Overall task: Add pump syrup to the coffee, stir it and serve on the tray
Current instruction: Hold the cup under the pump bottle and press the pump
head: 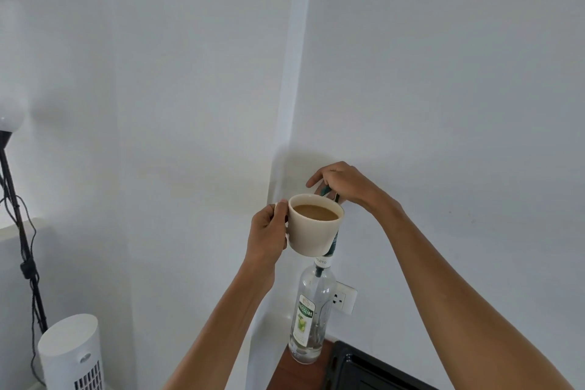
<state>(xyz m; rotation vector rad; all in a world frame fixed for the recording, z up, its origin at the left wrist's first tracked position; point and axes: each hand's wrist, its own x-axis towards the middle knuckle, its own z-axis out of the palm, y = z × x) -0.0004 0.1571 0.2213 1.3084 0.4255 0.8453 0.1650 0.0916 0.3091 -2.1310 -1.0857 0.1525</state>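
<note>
Cream ceramic mug (315, 228), half full of milky brown coffee (315, 211), sat at lower centre in my left hand (269, 236), fingers closed round its handle. My right hand (343, 182) curled over the green pump head (326, 190) of the clear glass syrup bottle (311, 317) beneath. Syrup looked under way; stirring and the black tray (373, 369), lower right, remained.
</note>
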